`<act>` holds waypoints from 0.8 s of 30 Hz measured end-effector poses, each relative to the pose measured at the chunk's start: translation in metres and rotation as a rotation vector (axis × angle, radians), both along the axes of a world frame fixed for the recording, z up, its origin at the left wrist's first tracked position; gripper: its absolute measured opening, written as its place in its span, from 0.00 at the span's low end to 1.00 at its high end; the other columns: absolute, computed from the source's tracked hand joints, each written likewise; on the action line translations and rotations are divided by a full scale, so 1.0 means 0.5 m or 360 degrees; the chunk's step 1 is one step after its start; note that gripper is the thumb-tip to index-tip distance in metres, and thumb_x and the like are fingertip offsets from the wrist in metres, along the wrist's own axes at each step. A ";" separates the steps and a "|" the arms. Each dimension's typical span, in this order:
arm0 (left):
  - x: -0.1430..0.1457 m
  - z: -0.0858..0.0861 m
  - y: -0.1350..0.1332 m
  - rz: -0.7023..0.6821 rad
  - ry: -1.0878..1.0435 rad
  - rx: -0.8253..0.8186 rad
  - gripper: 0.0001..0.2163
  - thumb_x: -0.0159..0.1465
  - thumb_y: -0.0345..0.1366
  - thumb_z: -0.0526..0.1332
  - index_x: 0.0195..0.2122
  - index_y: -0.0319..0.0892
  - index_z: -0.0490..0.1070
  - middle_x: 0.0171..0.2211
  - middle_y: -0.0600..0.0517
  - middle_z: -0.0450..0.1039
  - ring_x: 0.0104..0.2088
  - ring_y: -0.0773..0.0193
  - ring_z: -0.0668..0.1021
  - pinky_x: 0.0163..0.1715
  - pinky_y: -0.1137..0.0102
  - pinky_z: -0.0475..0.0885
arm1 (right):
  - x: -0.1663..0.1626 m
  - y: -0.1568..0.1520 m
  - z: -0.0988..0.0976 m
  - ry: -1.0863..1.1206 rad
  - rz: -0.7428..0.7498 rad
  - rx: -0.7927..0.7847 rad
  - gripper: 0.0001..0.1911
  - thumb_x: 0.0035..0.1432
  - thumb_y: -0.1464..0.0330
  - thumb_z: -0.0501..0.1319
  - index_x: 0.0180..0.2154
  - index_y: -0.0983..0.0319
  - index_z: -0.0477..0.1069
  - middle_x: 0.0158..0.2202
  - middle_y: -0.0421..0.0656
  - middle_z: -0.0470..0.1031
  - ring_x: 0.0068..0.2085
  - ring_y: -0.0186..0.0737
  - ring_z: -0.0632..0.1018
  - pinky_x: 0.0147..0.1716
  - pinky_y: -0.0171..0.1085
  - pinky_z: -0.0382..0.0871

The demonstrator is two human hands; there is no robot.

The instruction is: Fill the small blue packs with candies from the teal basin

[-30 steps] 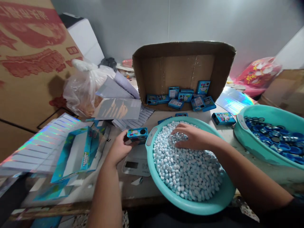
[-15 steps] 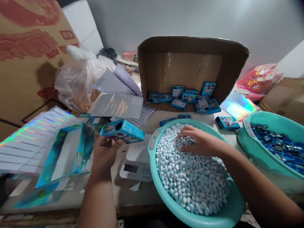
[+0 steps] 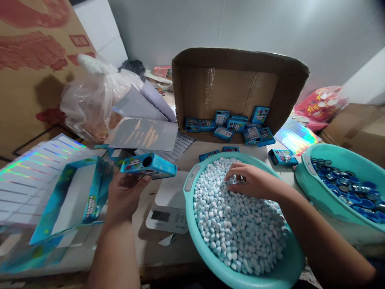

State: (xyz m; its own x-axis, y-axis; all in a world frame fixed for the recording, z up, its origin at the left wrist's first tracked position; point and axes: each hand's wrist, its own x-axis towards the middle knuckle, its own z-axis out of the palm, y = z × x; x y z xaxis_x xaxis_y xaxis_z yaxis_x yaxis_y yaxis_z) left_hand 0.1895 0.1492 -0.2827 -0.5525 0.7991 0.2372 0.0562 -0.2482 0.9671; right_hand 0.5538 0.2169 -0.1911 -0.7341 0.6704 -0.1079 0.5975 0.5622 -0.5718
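My left hand (image 3: 128,192) is closed round a small blue candy box (image 3: 148,165), held tilted above the left part of the table. A round dark opening shows in the box's side. Over a turquoise basin (image 3: 189,204) full of small white and pale blue candies (image 3: 237,228), my right hand (image 3: 248,178) dips its curled fingertips into the heap. Its thumb and fingers come close together there, around some candies, though the tips are partly hidden. Between my left hand and the basin lies a white kitchen scale (image 3: 170,218).
Behind the basin, a cardboard box (image 3: 192,88) on its side holds several blue candy boxes (image 3: 237,123). Another candy box (image 3: 282,157) lies near a second basin (image 3: 319,196) of blue caps. An open blue display carton (image 3: 93,200) stands left, near shiny sheets (image 3: 39,180).
My right fingers have drawn closer together in the candies. The candy box in my left hand has turned slightly, showing its round opening more. The whole view has shifted a little.
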 end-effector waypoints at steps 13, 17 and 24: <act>0.000 0.015 0.008 -0.0188 0.0173 -0.0143 0.17 0.44 0.44 0.79 0.32 0.46 0.78 0.31 0.53 0.81 0.33 0.58 0.82 0.37 0.66 0.80 | 0.000 -0.002 -0.004 0.0011 -0.0031 0.0017 0.05 0.63 0.69 0.62 0.34 0.60 0.75 0.36 0.43 0.77 0.37 0.41 0.76 0.37 0.39 0.69; 0.000 0.016 0.005 -0.0302 0.0186 -0.0265 0.20 0.42 0.46 0.79 0.34 0.45 0.78 0.31 0.50 0.81 0.31 0.55 0.82 0.30 0.67 0.79 | -0.001 0.000 -0.003 0.0011 -0.0026 -0.0001 0.05 0.63 0.69 0.62 0.33 0.60 0.75 0.36 0.42 0.76 0.36 0.41 0.76 0.36 0.38 0.68; -0.005 0.003 0.006 -0.0698 0.0230 -0.0564 0.31 0.35 0.40 0.81 0.44 0.43 0.80 0.44 0.43 0.82 0.43 0.46 0.83 0.46 0.58 0.80 | -0.004 -0.005 0.005 -0.0071 -0.0065 -0.0036 0.07 0.64 0.65 0.64 0.42 0.59 0.77 0.41 0.45 0.77 0.41 0.44 0.77 0.42 0.41 0.69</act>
